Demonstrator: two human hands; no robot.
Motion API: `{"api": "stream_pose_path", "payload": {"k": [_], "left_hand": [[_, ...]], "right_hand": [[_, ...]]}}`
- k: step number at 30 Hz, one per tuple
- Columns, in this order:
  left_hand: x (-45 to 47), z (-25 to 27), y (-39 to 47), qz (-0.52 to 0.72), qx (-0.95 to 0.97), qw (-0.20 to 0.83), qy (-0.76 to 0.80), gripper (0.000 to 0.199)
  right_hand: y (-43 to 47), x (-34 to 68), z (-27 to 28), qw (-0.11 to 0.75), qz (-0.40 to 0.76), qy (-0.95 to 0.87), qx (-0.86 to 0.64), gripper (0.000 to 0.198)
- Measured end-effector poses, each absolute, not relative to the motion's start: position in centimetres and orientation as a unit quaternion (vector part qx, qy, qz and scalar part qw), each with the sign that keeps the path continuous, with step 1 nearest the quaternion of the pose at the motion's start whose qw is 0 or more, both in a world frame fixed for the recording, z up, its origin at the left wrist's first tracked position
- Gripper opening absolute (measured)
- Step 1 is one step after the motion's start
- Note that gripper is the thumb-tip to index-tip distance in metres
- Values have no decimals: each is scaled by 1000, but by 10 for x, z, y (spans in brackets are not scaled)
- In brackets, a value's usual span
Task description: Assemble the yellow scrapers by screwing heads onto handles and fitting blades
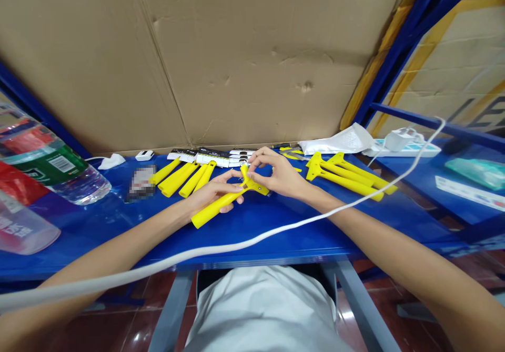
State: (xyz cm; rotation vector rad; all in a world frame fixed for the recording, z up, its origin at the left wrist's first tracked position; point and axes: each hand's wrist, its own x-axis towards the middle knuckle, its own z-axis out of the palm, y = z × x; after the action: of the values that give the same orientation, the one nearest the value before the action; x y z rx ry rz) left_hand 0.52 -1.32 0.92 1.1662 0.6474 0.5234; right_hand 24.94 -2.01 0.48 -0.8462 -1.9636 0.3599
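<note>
A yellow scraper [216, 211] with a long handle and a wide T-shaped head is tilted above the blue table. My left hand [219, 189] is wrapped round its neck, the handle pointing down and left. At the head, the fingers of my right hand [278, 173] are closed in a pinch on its upper end; whether a small part is between the fingertips is hidden. To the left lie several yellow scrapers [179, 179] with black-and-white cards [213, 156] at their heads. On the right are several more yellow scrapers [347, 177] without cards.
A white cable [276, 230] crosses in front of my forearms. Large water bottles [51, 157] and a clear plastic cup [27, 225] stand left. At the back right are a white bag [339, 140] and a power strip [418, 148]. A cardboard wall [244, 68] rises behind the table [284, 215].
</note>
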Motion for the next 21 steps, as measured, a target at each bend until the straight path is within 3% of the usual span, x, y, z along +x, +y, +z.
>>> {"api": "stream_pose_path", "payload": {"k": [5,9,12,15,18,21], "left_hand": [[7,11,-14,265,514,758,304,47],[6,15,-14,320,494,753,294,49],[1,19,-11,380,471,745,280,49],[-5,23,-6,422,458,738,260,49],[-10,24,-2,453,450,729,246,46],[-12,24,1,464,452,721,246,46]], "right_hand": [[-13,248,-1,465,241,-759,-386,27],[-8,265,7,435,135,-790,-409,22],[1,292,15,290,-29,-862,-415,49],[9,314,16,129,-91,-893,-421,70],[13,317,10,50,-70,-908,-409,63],[11,309,6,72,-40,-917,-390,56]]}}
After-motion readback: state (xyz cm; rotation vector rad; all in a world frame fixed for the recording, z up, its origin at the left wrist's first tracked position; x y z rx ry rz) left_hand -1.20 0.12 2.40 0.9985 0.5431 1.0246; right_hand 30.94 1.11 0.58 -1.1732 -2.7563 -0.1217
